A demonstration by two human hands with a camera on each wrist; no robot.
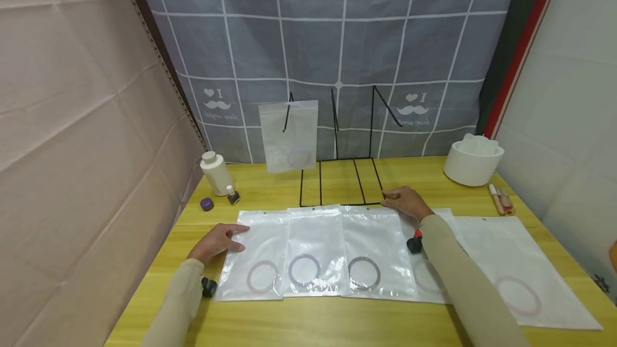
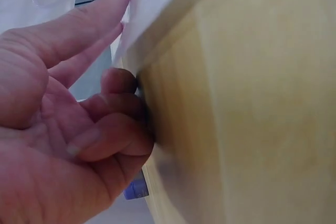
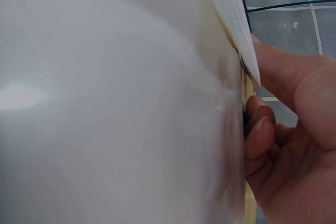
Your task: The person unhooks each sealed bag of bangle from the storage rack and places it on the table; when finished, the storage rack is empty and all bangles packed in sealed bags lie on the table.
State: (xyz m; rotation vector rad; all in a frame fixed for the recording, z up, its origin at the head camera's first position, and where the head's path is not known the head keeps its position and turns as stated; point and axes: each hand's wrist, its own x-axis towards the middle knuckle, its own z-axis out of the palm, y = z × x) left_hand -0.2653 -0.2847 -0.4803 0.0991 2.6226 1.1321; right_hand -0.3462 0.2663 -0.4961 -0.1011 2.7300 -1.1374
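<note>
Several clear zip bags lie side by side, each with a ring-shaped item. The leftmost bag (image 1: 262, 240) has a pinkish ring; my left hand (image 1: 219, 241) rests at its left edge. There the thumb and forefinger reach onto the plastic, apart from each other, while the other fingers (image 2: 118, 135) curl against the table. Behind the bags stands a black wire rack (image 1: 362, 181), one bag (image 1: 289, 138) hanging from its left hook. My right hand (image 1: 407, 202) pinches the rack's front right corner between thumb and forefinger, its remaining fingers (image 3: 260, 140) curled beside the bags' top edge.
At the left stand a white bottle (image 1: 217, 173), a small dark bottle (image 1: 233, 196) and a purple cap (image 1: 207, 204). A white round container (image 1: 472, 162) and small tubes (image 1: 501, 201) are at the right. A grey checked curtain (image 1: 313, 47) closes off the back.
</note>
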